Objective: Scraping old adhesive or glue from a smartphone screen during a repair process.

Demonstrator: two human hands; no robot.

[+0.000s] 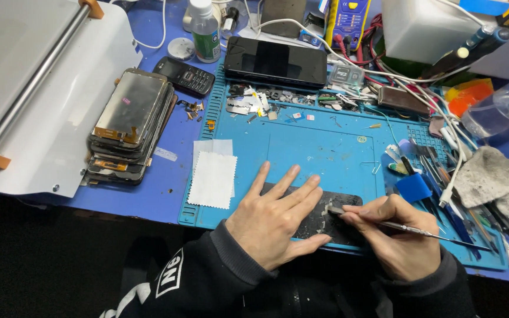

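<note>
From the head view, the left hand (275,215) lies flat, fingers spread, pressing a dark phone (319,218) at the near edge of the blue mat (319,147). The right hand (399,235) is pinched shut on a thin metal tool (407,227), its tip touching the phone's broken top. Bare mat lies beyond the phone; a white cloth (212,179) overlaps the mat's left edge, and loose tools (443,188) crowd its right edge on the desk (166,176).

- My table (148,194) has a blue top.
- A blue work mat (325,147) lies on it.
- Left of the mat: a stack of phone screens (128,126), a black keypad phone (185,75), a white machine (36,94).
- Right: a grey rag (493,179).
</note>
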